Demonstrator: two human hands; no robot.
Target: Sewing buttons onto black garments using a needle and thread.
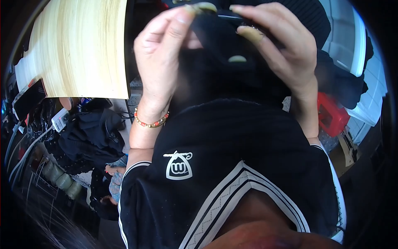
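Observation:
Black cloth [207,79] lies in front of me, with a pale button [237,59] on it. At the top edge my left hand [159,58] is closed, its thumb and fingers pinching the cloth beside a second pale, round button [206,6]. My right hand [286,50] is opposite, thumb and forefinger curled around something dark with a thin, shiny edge [230,17]; its kind is hard to tell. A yellowish cover [251,35] wraps the right thumb. A red and gold bracelet [151,120] circles my left wrist.
A pale wood-grain board [83,45] stands at the upper left. Below it are a phone [30,99], a white plug block with cables [60,119] and dark clothes [89,133]. On the right are a red plastic object [331,114] and a white curved surface [371,101].

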